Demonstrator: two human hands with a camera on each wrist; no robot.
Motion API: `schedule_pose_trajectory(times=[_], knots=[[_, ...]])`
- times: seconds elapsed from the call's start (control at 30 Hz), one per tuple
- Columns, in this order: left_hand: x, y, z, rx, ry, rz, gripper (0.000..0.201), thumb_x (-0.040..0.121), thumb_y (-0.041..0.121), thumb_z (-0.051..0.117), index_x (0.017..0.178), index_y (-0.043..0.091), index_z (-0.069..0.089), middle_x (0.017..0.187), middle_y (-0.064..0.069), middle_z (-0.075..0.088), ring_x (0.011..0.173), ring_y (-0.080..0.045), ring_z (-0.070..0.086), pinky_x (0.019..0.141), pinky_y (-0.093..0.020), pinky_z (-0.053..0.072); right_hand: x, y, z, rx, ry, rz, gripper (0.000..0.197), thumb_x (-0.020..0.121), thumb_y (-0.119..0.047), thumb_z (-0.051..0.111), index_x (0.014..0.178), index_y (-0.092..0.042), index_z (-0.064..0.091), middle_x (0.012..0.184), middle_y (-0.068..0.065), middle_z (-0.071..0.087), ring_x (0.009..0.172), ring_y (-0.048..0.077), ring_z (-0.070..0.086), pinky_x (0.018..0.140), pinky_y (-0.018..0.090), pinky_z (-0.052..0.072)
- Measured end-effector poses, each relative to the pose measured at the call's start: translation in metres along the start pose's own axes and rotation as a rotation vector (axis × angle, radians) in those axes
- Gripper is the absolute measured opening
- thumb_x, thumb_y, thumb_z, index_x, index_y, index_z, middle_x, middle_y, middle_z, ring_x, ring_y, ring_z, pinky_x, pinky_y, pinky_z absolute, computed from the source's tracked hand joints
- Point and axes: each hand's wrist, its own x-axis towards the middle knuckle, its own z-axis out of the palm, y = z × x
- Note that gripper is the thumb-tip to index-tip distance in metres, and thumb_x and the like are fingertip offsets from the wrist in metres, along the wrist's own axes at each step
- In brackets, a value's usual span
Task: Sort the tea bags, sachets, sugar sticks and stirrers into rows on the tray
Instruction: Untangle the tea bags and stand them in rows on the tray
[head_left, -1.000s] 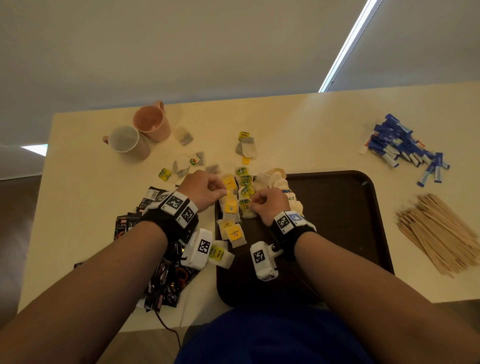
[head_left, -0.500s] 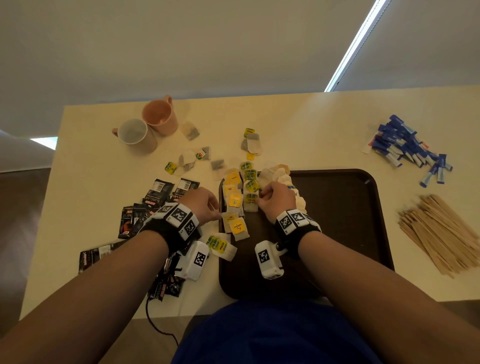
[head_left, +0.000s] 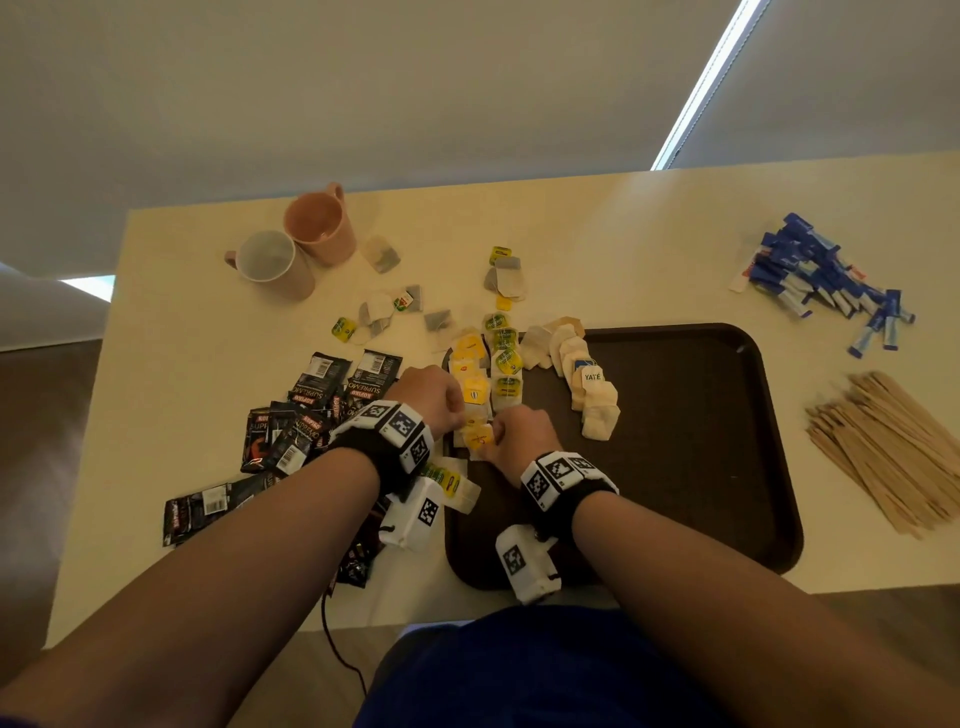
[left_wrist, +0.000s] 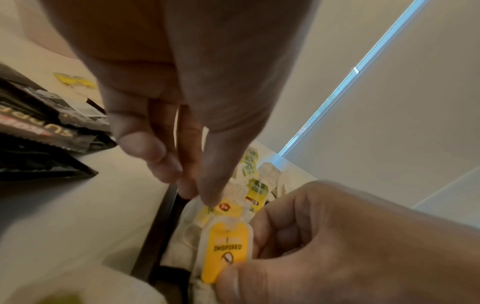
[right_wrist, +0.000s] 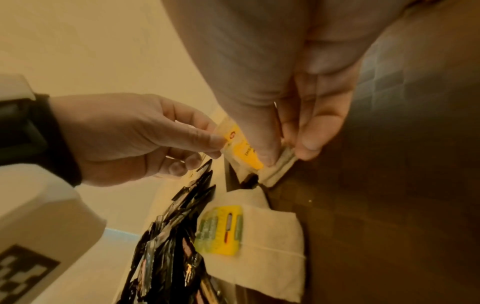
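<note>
Fingertips of both my hands meet over one tea bag at the near end of the yellow row, by the left rim of the tray (head_left: 727, 343). My right hand (head_left: 519, 436) has thumb and forefinger closed on that tea bag (left_wrist: 226, 248), gripping its near corner, with the orange-yellow tag facing up. My left hand (head_left: 431, 397) comes in from the left, and its thumb tip presses down on the next bag up the row (left_wrist: 223, 207); its other fingers (left_wrist: 145, 144) curl loosely just above the rim, gripping nothing that I can see. From my right fingers, the bag's long axis runs away from me, in line with the yellow row (head_left: 475, 374), which stretches toward the far rim. A green-tagged row (head_left: 506, 364) lies just beside it on the right, and a plain row (head_left: 587, 384) further right. One loose bag (right_wrist: 249, 232) lies nearer me, overhanging the rim, close to my left wrist. I judge the coming move is to settle this bag square against the row's near end; my right hand has it, my left steadies the row. Sachets (head_left: 311, 410) lie left of the tray, sugar sticks (head_left: 815, 275) and stirrers (head_left: 893, 441) well apart to its right.
</note>
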Motion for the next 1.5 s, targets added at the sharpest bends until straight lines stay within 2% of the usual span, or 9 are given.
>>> schedule_pose_trajectory(times=[0.17,0.37,0.5,0.67,0.8,0.97,1.13,1.3,1.5], knots=[[0.003,-0.002,0.000,-0.070,0.058,-0.002,0.017,0.083,0.026,0.080,0.076,0.027,0.065,0.081,0.009,0.064,0.084,-0.013,0.064,0.081,-0.030,0.053,0.000,0.001,0.003,0.093,0.135,0.014,0.023,0.087,-0.029,0.070,0.104,-0.013,0.066,0.100,0.007,0.066,0.092,0.022,0.063,0.079,0.032,0.054],[0.007,-0.009,0.005,-0.128,0.095,-0.057,0.014,0.080,0.019,0.081,0.082,0.022,0.068,0.073,0.010,0.061,0.077,-0.011,0.063,0.071,-0.022,0.045,0.003,-0.005,0.004,0.087,0.109,0.004,0.028,0.090,-0.028,0.067,0.114,-0.013,0.065,0.107,0.008,0.066,0.101,0.024,0.063,0.083,0.032,0.052],[0.009,-0.010,0.005,-0.126,0.096,-0.067,0.012,0.079,0.018,0.081,0.087,0.019,0.071,0.076,0.008,0.062,0.078,-0.012,0.062,0.072,-0.024,0.047,0.006,-0.005,0.003,0.086,0.115,-0.007,0.019,0.089,-0.028,0.068,0.102,-0.015,0.068,0.100,0.008,0.068,0.094,0.024,0.065,0.084,0.037,0.056],[0.007,-0.007,0.006,-0.127,0.112,-0.069,0.008,0.083,0.021,0.079,0.085,0.021,0.071,0.078,0.009,0.062,0.079,-0.012,0.062,0.069,-0.023,0.045,0.007,0.001,0.001,0.080,0.115,-0.002,0.008,0.088,-0.026,0.068,0.086,-0.019,0.063,0.094,0.005,0.066,0.086,0.020,0.062,0.079,0.033,0.055],[0.002,-0.008,0.000,-0.172,0.118,-0.090,0.015,0.080,0.020,0.081,0.092,0.016,0.072,0.080,0.006,0.067,0.083,-0.013,0.067,0.074,-0.024,0.050,0.008,0.001,-0.001,0.090,0.120,-0.016,0.011,0.089,-0.027,0.068,0.085,-0.018,0.065,0.091,0.004,0.065,0.085,0.019,0.062,0.076,0.032,0.054],[-0.012,-0.016,-0.012,-0.028,-0.013,-0.162,0.036,0.078,0.032,0.084,0.106,0.014,0.070,0.102,-0.001,0.070,0.097,-0.017,0.066,0.090,-0.037,0.056,0.007,0.007,-0.008,0.057,0.055,-0.024,0.016,0.089,-0.031,0.070,0.079,-0.023,0.059,0.088,0.000,0.063,0.084,0.015,0.060,0.074,0.030,0.053],[-0.021,-0.014,-0.006,0.143,-0.247,-0.191,0.042,0.074,0.037,0.086,0.105,0.014,0.070,0.105,-0.001,0.069,0.095,-0.016,0.065,0.081,-0.029,0.054,0.001,0.014,-0.013,0.018,-0.015,-0.036,0.016,0.089,-0.029,0.070,0.077,-0.026,0.060,0.088,-0.002,0.064,0.086,0.014,0.062,0.083,0.033,0.056],[-0.022,-0.006,0.001,0.274,-0.320,-0.163,0.052,0.067,0.039,0.091,0.103,0.012,0.067,0.102,-0.006,0.069,0.092,-0.022,0.068,0.083,-0.037,0.060,-0.012,0.014,-0.006,0.010,-0.162,-0.154,0.017,0.088,-0.032,0.071,0.096,-0.017,0.071,0.096,-0.001,0.066,0.091,0.015,0.063,0.082,0.029,0.055],[-0.025,-0.003,0.003,0.232,-0.340,-0.064,0.019,0.076,0.023,0.086,0.084,0.020,0.069,0.096,-0.001,0.071,0.093,-0.018,0.067,0.084,-0.031,0.057,-0.019,0.013,0.003,-0.006,-0.197,-0.281,0.032,0.081,-0.028,0.079,0.108,-0.015,0.068,0.091,0.000,0.067,0.083,0.013,0.063,0.080,0.027,0.056]])
